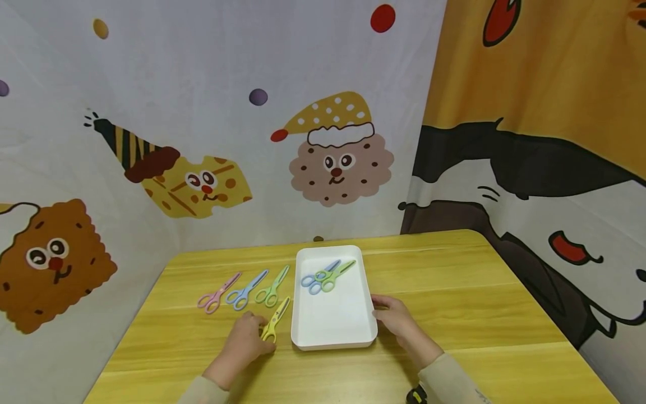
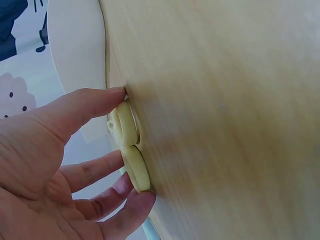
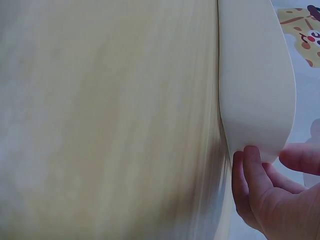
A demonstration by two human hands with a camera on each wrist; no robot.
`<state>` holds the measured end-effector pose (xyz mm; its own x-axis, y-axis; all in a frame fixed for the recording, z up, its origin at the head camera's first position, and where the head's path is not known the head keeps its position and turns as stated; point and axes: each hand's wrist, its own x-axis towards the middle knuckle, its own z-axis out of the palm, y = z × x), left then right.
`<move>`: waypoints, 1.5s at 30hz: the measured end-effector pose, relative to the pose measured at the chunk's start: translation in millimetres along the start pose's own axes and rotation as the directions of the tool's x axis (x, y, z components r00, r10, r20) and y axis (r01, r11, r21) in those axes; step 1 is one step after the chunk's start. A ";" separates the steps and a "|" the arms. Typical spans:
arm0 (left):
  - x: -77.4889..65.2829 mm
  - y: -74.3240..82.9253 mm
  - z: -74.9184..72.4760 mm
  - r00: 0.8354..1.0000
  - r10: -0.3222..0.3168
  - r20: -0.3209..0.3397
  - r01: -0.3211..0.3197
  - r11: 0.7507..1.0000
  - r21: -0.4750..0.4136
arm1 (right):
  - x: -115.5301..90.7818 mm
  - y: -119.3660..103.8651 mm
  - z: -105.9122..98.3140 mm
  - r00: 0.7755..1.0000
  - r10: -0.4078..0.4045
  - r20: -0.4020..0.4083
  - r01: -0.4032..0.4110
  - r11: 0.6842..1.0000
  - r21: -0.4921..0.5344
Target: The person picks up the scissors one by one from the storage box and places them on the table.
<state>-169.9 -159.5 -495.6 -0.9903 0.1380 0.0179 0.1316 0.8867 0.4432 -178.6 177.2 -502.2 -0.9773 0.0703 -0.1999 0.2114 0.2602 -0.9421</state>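
Yellow scissors (image 1: pixel 274 321) lie on the table left of a white tray (image 1: pixel 335 334). My left hand (image 1: pixel 245 340) has its thumb and fingers on either side of their handle loops, seen close up in the left wrist view as yellow loops (image 2: pixel 136 167) on the wood. My right hand (image 1: pixel 396 318) holds the tray's right side; in the right wrist view its fingertips (image 3: pixel 252 152) press the outer wall while the thumb meets the rim. Inside the tray, green scissors (image 1: pixel 345 269) lie across blue scissors (image 1: pixel 314 285).
Left of the tray, pink scissors (image 1: pixel 217 294), blue scissors (image 1: pixel 246 290) and green scissors (image 1: pixel 273 287) lie in a row behind my left hand. A small black and yellow object (image 1: pixel 416 395) shows by my right sleeve. A printed curtain (image 1: pixel 217 73) hangs behind the wooden table (image 1: pixel 454 280).
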 end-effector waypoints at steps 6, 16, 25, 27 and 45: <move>-0.3 -0.9 -0.1 1.000 -0.006 0.006 0.006 1.000 -0.001 | 0.0 0.5 0.0 1.000 -0.002 -0.003 0.002 1.000 -0.005; -3.7 -1.9 -1.8 0.999 -0.042 0.005 0.042 0.999 0.026 | 0.4 3.7 -0.3 0.999 -0.035 0.016 0.035 0.999 -0.005; 0.1 3.9 -8.4 0.999 -0.036 -0.037 0.036 0.999 0.016 | 1.6 1.0 1.0 1.000 0.007 0.003 -0.007 1.000 -0.001; 2.4 4.5 -7.5 0.998 -0.022 -0.059 0.022 1.000 0.010 | 1.0 0.6 1.1 1.000 0.011 0.000 -0.011 1.000 -0.003; 23.1 15.9 4.6 0.986 0.107 -0.126 -0.112 0.993 -0.030 | 1.1 0.9 1.6 1.000 0.008 -0.001 -0.008 1.000 -0.017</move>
<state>-190.5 -140.2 -492.3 -0.9682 0.1757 0.1781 0.2401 0.8523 0.4647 -179.5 175.9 -503.7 -0.9756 0.0736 -0.2068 0.2192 0.2756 -0.9359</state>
